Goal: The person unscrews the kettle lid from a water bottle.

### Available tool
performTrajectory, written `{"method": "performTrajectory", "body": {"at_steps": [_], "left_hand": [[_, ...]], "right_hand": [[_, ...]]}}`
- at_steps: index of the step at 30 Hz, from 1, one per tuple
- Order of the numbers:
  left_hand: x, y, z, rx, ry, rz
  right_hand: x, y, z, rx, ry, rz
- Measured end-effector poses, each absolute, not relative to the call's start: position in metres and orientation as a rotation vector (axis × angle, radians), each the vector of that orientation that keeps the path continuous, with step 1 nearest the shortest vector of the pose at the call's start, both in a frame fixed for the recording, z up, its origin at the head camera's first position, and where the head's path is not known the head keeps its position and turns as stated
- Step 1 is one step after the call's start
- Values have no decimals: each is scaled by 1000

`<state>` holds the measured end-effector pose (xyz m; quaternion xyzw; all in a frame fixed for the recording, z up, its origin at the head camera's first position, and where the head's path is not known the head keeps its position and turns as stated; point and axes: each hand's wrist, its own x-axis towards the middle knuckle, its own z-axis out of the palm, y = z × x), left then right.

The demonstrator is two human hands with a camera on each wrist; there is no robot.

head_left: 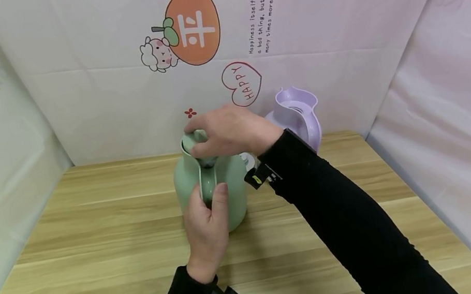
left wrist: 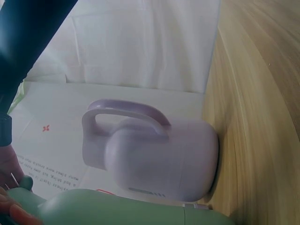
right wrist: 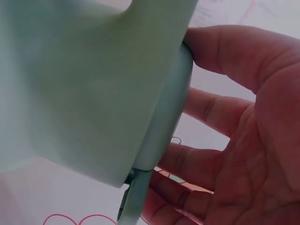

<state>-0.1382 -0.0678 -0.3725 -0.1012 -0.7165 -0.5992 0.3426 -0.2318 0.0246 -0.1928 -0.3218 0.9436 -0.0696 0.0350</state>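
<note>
A green thermos jug [head_left: 234,194] stands upright on the wooden table. My left hand [head_left: 208,225] grips its handle [head_left: 207,182], with the thumb lying along the near side. Over the jug's mouth, my right hand [head_left: 232,129] holds the green lid [head_left: 191,143] between thumb and fingers. In the right wrist view, the thumb is at one edge of the lid [right wrist: 171,103] while the fingers reach round its far side; the lid sits at the spout opening. Behind and to the right is a lilac thermos jug [head_left: 310,123], partly hidden by the right forearm in the head view.
A small whitish object [head_left: 247,160] shows between the two jugs, mostly covered. The wooden table [head_left: 104,233] is bounded by a printed white cloth [head_left: 115,110] at the back and by white sheets [head_left: 457,118] at the sides.
</note>
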Motion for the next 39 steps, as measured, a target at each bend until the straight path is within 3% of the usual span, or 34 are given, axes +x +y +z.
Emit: {"method": "performTrajectory", "body": {"at_steps": [30, 39], "left_hand": [[-136, -67, -371, -230, -1888, -1527], [-135, -68, -372, -234, -1897, -1534]], "right_hand": [[-235, 30, -190, -1125, 2725, -393], [-215, 12, -194, -791, 3181, 71]]}}
